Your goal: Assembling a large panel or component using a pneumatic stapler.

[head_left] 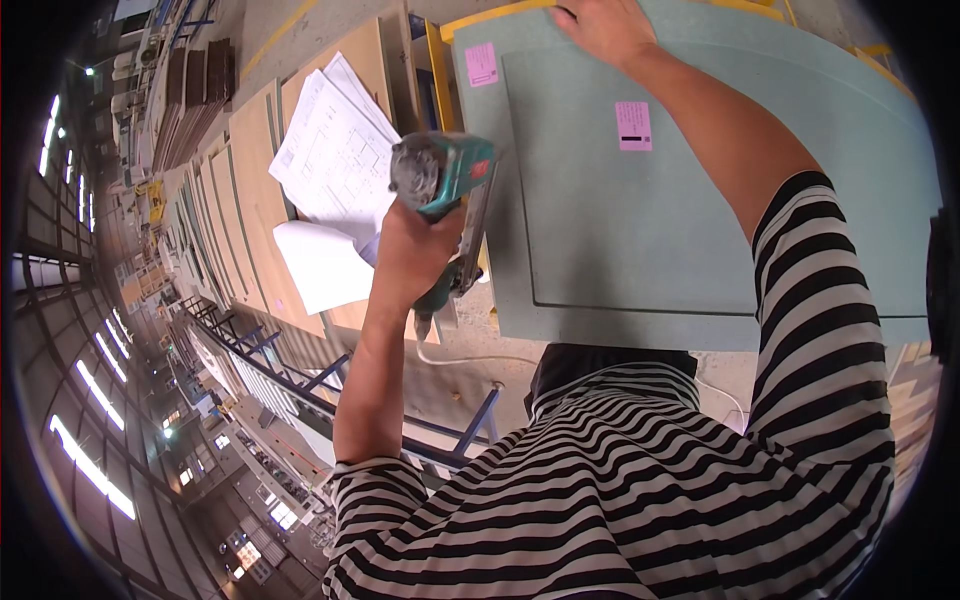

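My left hand [415, 250] is wrapped round the grip of a teal and black nail gun [445, 170], held just left of a large green panel [640, 230]. An air fitting sits at the lower end of the tool, near a pale hose [470, 358]. At the panel's far edge, my right hand [610, 30] grips the rim, with its thumb side showing and its other fingers partly cut off by the top of the view. The panel bears a shallow groove and two pink labels, one at the far left corner [481, 64] and one near the middle [633, 126].
White drawing sheets [335, 150] lie on wooden boards [255, 200] to the left. Yellow supports [438, 75] show beside and beyond the panel. A blue metal frame [475, 425] stands at lower left, and stacked brown sheets [195, 95] are farther off.
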`<state>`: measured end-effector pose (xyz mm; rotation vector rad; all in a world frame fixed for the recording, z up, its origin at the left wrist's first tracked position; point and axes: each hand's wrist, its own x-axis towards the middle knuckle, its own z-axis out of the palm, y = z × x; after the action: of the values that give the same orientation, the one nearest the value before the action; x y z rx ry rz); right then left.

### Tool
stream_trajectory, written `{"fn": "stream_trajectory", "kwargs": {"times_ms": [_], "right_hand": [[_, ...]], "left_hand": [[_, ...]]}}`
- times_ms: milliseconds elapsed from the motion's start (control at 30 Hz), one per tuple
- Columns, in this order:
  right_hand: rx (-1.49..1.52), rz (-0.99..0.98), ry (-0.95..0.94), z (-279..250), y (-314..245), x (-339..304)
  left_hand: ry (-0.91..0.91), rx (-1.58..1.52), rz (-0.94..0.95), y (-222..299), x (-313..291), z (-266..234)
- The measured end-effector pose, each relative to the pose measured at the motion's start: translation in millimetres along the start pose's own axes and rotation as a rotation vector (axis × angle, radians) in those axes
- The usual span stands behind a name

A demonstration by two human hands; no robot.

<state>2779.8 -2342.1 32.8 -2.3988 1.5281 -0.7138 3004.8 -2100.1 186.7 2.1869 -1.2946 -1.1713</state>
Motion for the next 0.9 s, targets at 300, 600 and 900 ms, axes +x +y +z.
{"fn": "stream_trajectory", "kwargs": {"times_ms": [300,600,900], "right_hand": [[-0.049,0.0,-0.049,-6.1,-8.9,2.7],[0.005,0.0,-0.034,-5.3,-9.6,1.6],[0.005,-0.02,-0.001,-1.9,-10.6,3.7]], "left_hand": [[0.082,-0.041,-0.094,-2.0,-7.3,-6.1],[0.125,-0.093,-0.108,-4.3,-44.4,5.2],[0.059,-0.122,-0.132,-22.5,-58.9,18.8]]}}
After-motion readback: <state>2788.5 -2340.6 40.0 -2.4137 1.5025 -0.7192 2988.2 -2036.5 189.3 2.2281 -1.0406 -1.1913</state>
